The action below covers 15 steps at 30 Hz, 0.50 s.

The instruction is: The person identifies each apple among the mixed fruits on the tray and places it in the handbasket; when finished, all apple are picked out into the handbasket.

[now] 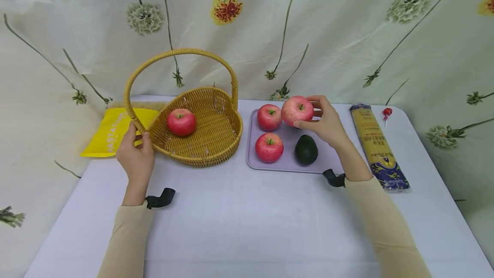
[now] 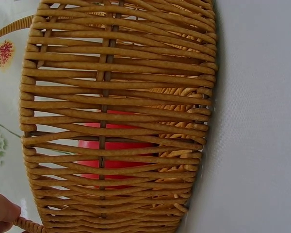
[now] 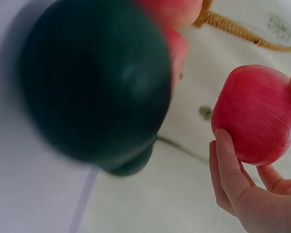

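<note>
My right hand (image 1: 328, 121) grips a red apple (image 1: 297, 110) between thumb and fingers, above the back of a lilac tray (image 1: 251, 158). In the right wrist view, the apple (image 3: 254, 114) hangs clear of the other fruit. Two apples, a rear one (image 1: 269, 117) and a front one (image 1: 269, 147), lie on the tray beside a dark avocado (image 1: 306, 150). Behind that avocado, part of another dark green thing (image 3: 131, 165) shows. My left hand (image 1: 137, 153) pinches the handle base of a wicker basket (image 1: 210, 158), where one apple (image 1: 181, 122) lies at the left.
A yellow pasta bag (image 1: 104, 134) lies left of the basket, partly behind my left hand. To the right of the tray are a long pasta packet (image 1: 378, 145) and a small red lollipop (image 1: 387, 112). A flowered cloth hangs behind the white table (image 1: 247, 218).
</note>
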Available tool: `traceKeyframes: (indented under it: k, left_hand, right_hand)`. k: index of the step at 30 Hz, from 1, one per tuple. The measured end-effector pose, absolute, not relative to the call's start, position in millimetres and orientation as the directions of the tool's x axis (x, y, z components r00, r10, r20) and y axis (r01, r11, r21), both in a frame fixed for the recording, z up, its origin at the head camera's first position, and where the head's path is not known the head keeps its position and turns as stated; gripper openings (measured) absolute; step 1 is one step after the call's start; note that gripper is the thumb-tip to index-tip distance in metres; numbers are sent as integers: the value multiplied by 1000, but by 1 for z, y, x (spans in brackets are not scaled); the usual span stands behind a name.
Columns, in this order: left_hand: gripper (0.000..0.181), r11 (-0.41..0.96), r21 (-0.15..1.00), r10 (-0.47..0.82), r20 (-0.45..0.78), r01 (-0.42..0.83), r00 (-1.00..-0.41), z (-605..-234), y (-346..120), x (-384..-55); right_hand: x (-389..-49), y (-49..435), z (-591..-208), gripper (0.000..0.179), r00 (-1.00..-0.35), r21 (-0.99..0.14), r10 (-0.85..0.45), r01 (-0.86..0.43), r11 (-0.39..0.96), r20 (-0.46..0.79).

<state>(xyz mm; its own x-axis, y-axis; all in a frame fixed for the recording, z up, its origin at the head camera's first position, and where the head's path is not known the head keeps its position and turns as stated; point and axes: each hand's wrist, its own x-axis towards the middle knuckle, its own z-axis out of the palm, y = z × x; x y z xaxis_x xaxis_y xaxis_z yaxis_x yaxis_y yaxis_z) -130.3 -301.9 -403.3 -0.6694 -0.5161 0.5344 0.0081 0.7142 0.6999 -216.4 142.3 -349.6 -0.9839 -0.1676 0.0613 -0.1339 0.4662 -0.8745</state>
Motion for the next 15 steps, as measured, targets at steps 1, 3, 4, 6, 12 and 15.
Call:
traceKeyframes:
  k: [1,3,4,6,12,15]
  left_hand:
    - [39,714,700,-516,534,7,-670,-403,-302,-130]
    - [40,714,700,-516,534,8,-669,-403,-301,-130]
    - [39,713,701,-517,535,10,-669,-403,-301,-130]
    - [39,713,701,-516,536,11,-668,-403,-301,-131]
    - [37,714,700,-516,540,13,-665,-403,-300,-131]
    - [37,714,700,-518,542,14,-662,-402,-300,-131]
  right_hand:
    - [-215,136,-348,72,-978,-878,-194,-153,453,71]
    - [-213,121,-344,73,-966,-888,-244,-185,422,85]
    - [-212,114,-342,73,-960,-894,-266,-194,404,88]
    - [-211,98,-339,74,-946,-905,-308,-212,369,96]
    - [-207,50,-336,75,-908,-909,-407,-250,333,101]
    - [-207,26,-340,74,-889,-916,-447,-259,307,102]
